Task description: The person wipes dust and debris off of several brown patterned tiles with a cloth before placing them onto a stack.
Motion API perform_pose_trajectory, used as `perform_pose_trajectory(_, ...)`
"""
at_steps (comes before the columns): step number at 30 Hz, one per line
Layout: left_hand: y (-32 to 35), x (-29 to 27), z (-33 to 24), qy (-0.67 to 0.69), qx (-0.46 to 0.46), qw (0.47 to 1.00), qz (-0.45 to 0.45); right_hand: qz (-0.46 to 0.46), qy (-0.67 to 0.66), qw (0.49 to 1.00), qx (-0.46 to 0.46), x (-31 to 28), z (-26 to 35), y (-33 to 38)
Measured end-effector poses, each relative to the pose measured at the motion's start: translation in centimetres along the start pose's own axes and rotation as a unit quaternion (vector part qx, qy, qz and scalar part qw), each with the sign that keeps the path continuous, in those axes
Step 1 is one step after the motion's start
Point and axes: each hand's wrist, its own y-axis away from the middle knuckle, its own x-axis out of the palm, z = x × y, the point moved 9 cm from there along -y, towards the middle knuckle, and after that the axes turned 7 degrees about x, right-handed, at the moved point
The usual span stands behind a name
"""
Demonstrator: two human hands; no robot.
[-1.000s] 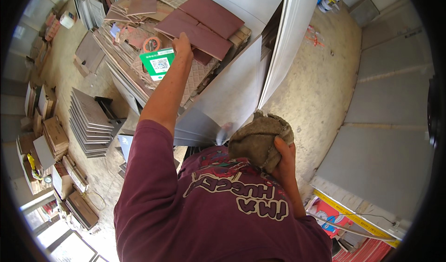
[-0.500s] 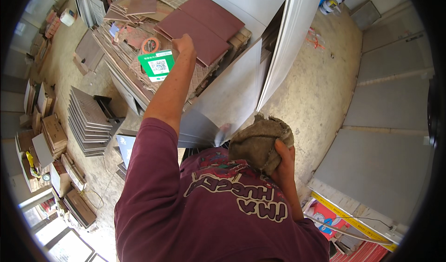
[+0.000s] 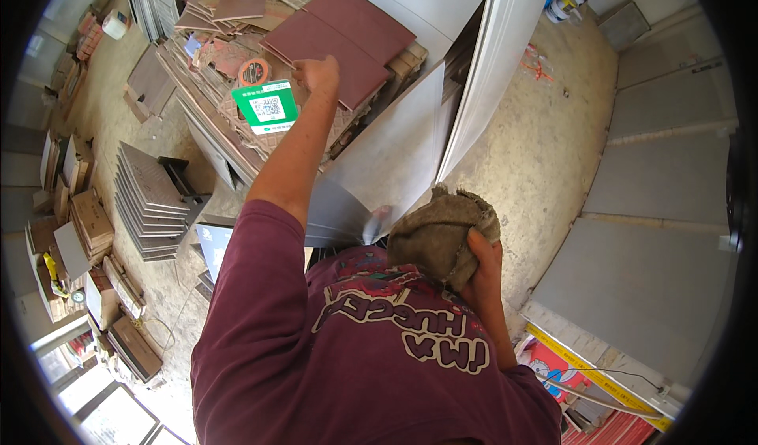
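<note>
My left hand (image 3: pixel 319 75) reaches out over the near left edge of the maroon tiles (image 3: pixel 339 38), its fingers curled. Whatever is between those fingers, if anything, is hidden. Just left of it lie a green card (image 3: pixel 267 108) with a square printed code and an orange-rimmed round roll (image 3: pixel 254 72). Close to my body, my right hand (image 3: pixel 483 267) grips a crumpled grey-brown rag (image 3: pixel 442 236), thumb on top of it.
Tall white panels (image 3: pixel 493 74) lean beside the tile pile, with a grey glossy sheet (image 3: pixel 387 161) next to them. Dark tiles stand in a rack (image 3: pixel 150 200) on the left. Cardboard boxes (image 3: pixel 93 224) line the far left, and paint buckets (image 3: pixel 564 7) stand at the back right.
My left hand has shifted slightly right, and its fingers have changed their bend beside the tiles. My right hand still holds the rag in nearly the same place.
</note>
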Motion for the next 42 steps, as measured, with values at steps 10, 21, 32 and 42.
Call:
perform_pose_trajectory(10, 2.4, -0.3, -2.1, -0.039, 0.031, 0.993, 0.111, -0.002, -0.006, 1.0, -0.004, -0.6, 0.2, -0.1)
perform_pose_trajectory(21, 2.4, -0.4, -4.1, -0.018, 0.069, 0.972, 0.222, 0.011, -0.007, 1.0, -0.001, -0.8, 0.1, -0.1)
perform_pose_trajectory(32, 11.4, 3.1, -5.3, -0.297, 0.502, 0.786, 0.206, 0.001, -0.012, 1.0, 0.006, -1.3, -0.2, 0.2)
perform_pose_trajectory(42, 10.4, 5.4, -2.9, -0.3, 0.528, 0.775, 0.177, -0.04, 0.056, 0.996, -0.062, -0.8, 3.1, -0.7)
